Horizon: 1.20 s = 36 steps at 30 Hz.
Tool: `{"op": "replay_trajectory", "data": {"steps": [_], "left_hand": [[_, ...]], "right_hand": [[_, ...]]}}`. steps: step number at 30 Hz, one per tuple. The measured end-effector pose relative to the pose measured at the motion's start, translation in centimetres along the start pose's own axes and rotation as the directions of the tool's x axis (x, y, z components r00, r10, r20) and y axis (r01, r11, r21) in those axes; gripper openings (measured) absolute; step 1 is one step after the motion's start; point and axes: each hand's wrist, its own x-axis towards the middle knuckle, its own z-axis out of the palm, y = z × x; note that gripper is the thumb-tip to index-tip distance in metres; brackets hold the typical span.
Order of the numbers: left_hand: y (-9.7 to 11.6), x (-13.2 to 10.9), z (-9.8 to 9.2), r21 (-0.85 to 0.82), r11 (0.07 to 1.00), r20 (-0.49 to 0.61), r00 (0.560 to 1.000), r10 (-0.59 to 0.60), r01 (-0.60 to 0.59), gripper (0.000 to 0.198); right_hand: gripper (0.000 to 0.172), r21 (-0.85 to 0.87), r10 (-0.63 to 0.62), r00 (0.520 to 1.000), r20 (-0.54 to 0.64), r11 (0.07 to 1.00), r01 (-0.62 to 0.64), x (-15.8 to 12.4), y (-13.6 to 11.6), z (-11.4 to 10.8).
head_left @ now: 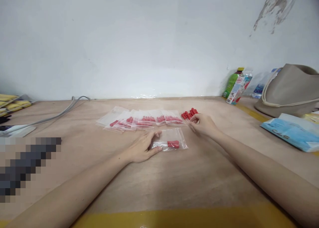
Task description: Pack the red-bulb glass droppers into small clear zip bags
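Observation:
A clear zip-lock bag [183, 142] with a few small red capsule-shaped pieces [173, 144] inside lies flat on the table. My left hand [142, 147] rests at the bag's left end, fingers at its far edge and thumb at its near edge, spread apart. Beyond the bag to the right, my right hand [203, 124] is at the near side of a small pile of loose red pieces [187, 114]. Its thumb and fingers curl together, and whatever lies between them is too small to make out. Several filled zip bags [147, 118] overlap in a row behind the bag.
At the back right stand a green bottle [231, 83] and a printed bottle [238, 88], near a grey-beige bag [290, 88]. A blue-and-white packet [290, 131] lies in front of them. A grey cable [62, 112] crosses the left side. Yellow tape [159, 218] runs along the front edge.

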Motion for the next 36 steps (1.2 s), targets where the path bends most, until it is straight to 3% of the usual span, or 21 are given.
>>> {"op": "replay_trajectory", "data": {"steps": [4,10,16,20,23,26,31,33,36], "left_hand": [[0.0,0.0,-0.1,0.012,1.000,0.013,1.000,0.004,-0.004,0.022],[-0.2,-0.1,0.0,0.002,1.000,0.010,1.000,0.017,-0.017,0.019],[0.0,-0.1,-0.1,0.030,0.999,0.018,1.000,0.023,-0.024,0.017],[-0.1,-0.1,0.0,0.030,0.998,0.003,0.999,0.050,-0.050,0.016],[-0.2,0.0,0.0,0.020,0.999,-0.007,0.999,0.050,-0.049,0.014],[-0.1,-0.1,-0.1,0.003,0.999,-0.003,0.999,0.037,-0.037,0.014],[-0.1,-0.3,0.0,0.017,0.999,-0.007,0.999,0.034,-0.034,0.018],[-0.2,-0.4,0.1,0.033,0.999,-0.016,0.999,0.036,-0.036,0.028],[-0.3,-0.4,0.2,0.049,0.998,-0.021,0.999,0.039,-0.037,0.043]], "right_hand": [[0.016,-0.184,0.143,0.989,-0.042,0.972,-0.148,2.1,-0.5,0.2],[0.007,-0.221,0.360,0.933,0.021,0.912,-0.347,3.2,-2.8,0.4],[0.010,-0.100,0.260,0.965,-0.038,0.960,-0.262,3.2,-2.1,-0.3],[0.020,0.245,0.116,0.977,-0.181,0.967,-0.070,1.8,-1.0,-0.4],[0.052,0.570,0.155,0.967,-0.201,0.821,-0.014,-0.5,-0.5,0.1],[0.063,0.746,0.244,0.964,-0.103,0.661,-0.088,-2.7,-0.5,0.9],[0.052,0.878,0.289,0.957,0.029,0.450,-0.162,-4.4,-1.7,2.3],[0.044,0.908,0.287,0.953,0.098,0.365,-0.204,-4.7,-2.3,2.6],[0.033,0.896,0.244,0.949,0.200,0.346,-0.278,-5.1,-2.9,2.7]]}}
